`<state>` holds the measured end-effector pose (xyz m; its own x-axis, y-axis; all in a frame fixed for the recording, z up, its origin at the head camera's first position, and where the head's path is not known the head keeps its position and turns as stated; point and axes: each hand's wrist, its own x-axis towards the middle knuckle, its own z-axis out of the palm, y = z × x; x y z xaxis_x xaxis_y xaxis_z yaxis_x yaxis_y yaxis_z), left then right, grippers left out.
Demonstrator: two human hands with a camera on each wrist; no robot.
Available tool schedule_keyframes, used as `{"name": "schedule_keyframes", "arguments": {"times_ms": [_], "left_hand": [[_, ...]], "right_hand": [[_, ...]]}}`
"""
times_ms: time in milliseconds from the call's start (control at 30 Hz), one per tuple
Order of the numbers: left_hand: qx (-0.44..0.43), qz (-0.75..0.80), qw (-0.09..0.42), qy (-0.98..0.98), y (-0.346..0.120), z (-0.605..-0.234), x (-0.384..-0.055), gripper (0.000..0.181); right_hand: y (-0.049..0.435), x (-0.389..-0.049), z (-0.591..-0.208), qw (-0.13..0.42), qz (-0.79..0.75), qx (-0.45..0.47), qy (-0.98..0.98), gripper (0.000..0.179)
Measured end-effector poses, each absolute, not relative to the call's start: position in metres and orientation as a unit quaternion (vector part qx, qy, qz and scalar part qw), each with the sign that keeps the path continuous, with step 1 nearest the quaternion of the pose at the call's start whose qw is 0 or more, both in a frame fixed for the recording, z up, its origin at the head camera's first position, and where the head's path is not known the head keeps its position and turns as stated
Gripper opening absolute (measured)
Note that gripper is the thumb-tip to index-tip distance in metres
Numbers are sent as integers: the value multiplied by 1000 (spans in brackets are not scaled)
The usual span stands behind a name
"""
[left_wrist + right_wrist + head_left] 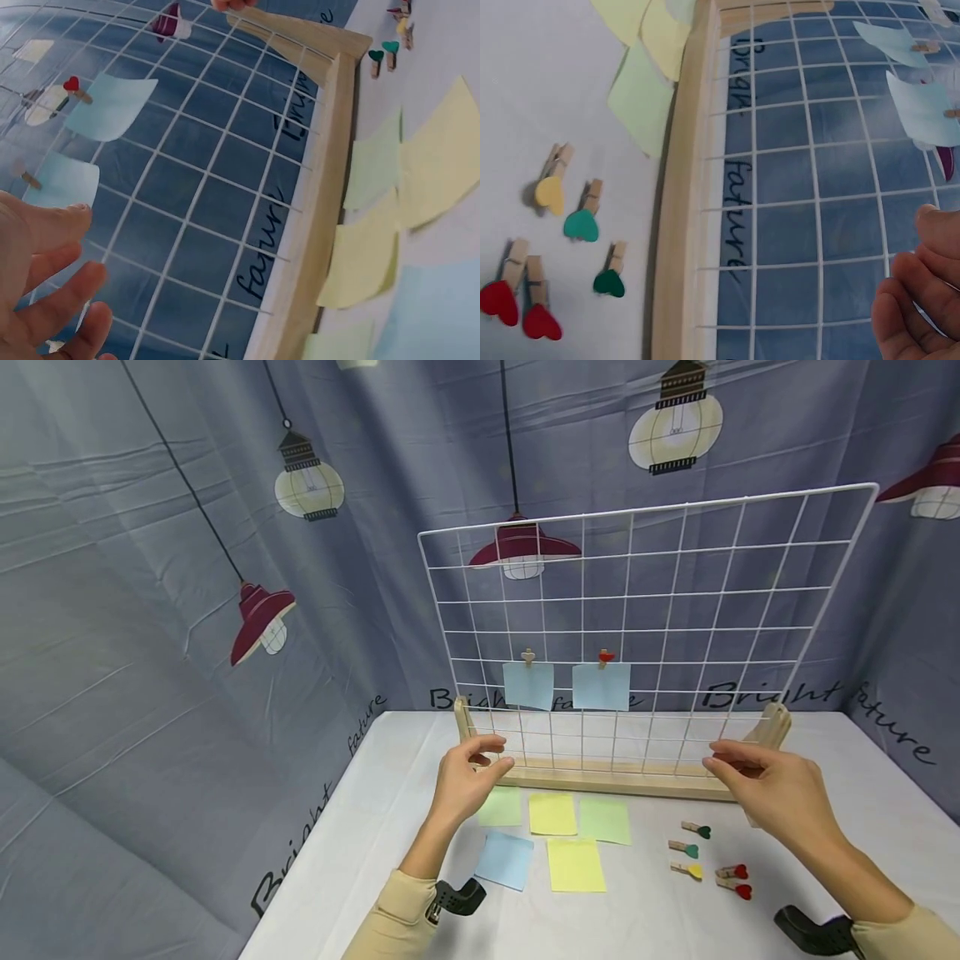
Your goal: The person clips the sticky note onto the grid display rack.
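Note:
A white wire grid [637,511] stands upright in a wooden base [637,782]. Two blue paper notes hang side by side on it: the left note [529,689] under a pale-topped mini clothespin [528,657], the right note [602,689] under a red heart clothespin [606,657]. My left hand [463,783] is in front of the grid's lower left, fingers loosely bent, holding nothing. At the lower right, my right hand [780,787] hovers with thumb and fingers apart in the right wrist view, also holding nothing. Whether either hand touches the wires, I cannot tell.
Between the forearms lie green [604,821], yellow [576,866] and blue [504,861] paper notes. Heart clothespins lie near the right forearm: dark green [696,830], teal [684,849], yellow [687,870] and red [734,888]. A lamp-printed curtain [360,568] hangs behind the white table [322,877].

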<state>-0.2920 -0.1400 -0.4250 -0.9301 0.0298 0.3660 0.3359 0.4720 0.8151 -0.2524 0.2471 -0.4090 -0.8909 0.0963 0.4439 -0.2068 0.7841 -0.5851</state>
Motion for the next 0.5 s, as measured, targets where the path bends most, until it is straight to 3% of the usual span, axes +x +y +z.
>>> {"name": "schedule_keyframes", "arguments": {"times_ms": [500], "left_hand": [[-83,-488,132,-859,-168,-462,-276,28]], "right_hand": [[271,-247,-429,197,318,-12,-927,43]]}}
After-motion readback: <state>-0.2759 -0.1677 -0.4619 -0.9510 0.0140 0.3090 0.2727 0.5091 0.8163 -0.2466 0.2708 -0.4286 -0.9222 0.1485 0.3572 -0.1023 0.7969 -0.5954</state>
